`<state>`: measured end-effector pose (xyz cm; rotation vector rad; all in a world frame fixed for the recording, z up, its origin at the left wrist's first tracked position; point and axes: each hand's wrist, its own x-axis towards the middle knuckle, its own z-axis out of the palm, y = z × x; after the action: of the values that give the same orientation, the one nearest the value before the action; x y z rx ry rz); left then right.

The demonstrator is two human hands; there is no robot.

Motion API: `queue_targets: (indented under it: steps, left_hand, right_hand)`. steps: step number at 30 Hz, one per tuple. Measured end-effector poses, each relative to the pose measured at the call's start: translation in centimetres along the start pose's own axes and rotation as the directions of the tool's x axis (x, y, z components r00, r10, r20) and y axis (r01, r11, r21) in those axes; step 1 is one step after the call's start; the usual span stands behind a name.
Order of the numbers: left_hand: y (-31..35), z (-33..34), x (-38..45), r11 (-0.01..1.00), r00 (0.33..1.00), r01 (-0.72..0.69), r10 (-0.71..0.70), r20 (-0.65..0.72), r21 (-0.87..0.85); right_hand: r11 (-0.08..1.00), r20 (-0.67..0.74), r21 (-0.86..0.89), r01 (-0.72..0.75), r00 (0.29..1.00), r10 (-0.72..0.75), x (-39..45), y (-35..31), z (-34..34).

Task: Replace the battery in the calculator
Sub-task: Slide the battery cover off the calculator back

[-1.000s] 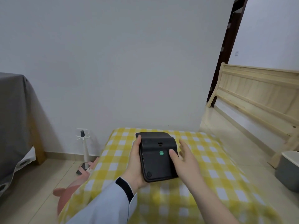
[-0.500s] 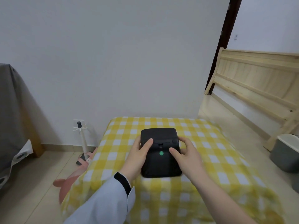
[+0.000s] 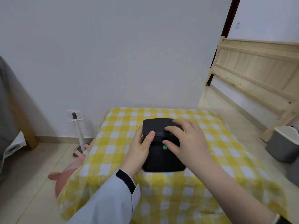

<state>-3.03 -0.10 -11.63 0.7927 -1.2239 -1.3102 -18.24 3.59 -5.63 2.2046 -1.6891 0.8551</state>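
A black calculator (image 3: 160, 157) lies face down on the yellow-and-white checked cloth (image 3: 210, 159), its back up, with a small green round sticker (image 3: 164, 147) near the middle. My left hand (image 3: 140, 149) grips its left side, thumb pressing on the back near the top. My right hand (image 3: 189, 139) rests over the upper right of the back, fingers spread on the area of the battery cover. No battery is visible.
A pale wooden bed frame (image 3: 258, 75) stands at the right. Grey bins (image 3: 284, 143) sit on the floor beside the table. On the left floor are a white stand (image 3: 77, 131) and a pink toy (image 3: 64, 175). The wall is close behind.
The calculator went from held tilted in my left hand to lying flat on the cloth. My right hand slid up over its upper back; my left thumb moved onto it.
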Motion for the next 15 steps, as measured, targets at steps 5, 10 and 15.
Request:
queue_targets:
  steps: [5, 10, 15]
  left_hand:
    - [-0.3, -0.3, 0.0, 1.0, 1.0, -0.02, 0.02, 0.006, 0.023]
    - [-0.4, -0.2, 0.1, 0.998, 1.0, -0.029, 0.029, 0.002, 0.048]
    - [-0.3, -0.2, 0.0, 0.997, 0.999, -0.034, 0.035, -0.013, 0.062]
  right_hand:
    - [0.971, 0.129, -0.15, 0.187, 0.977, -0.168, 1.4, -0.4, -0.8]
    - [0.867, 0.267, -0.308, 0.393, 0.91, -0.317, 2.4, -0.4, -1.6]
    - [0.734, 0.164, -0.434, 0.522, 0.847, -0.506, 2.4, 0.1, -1.3]
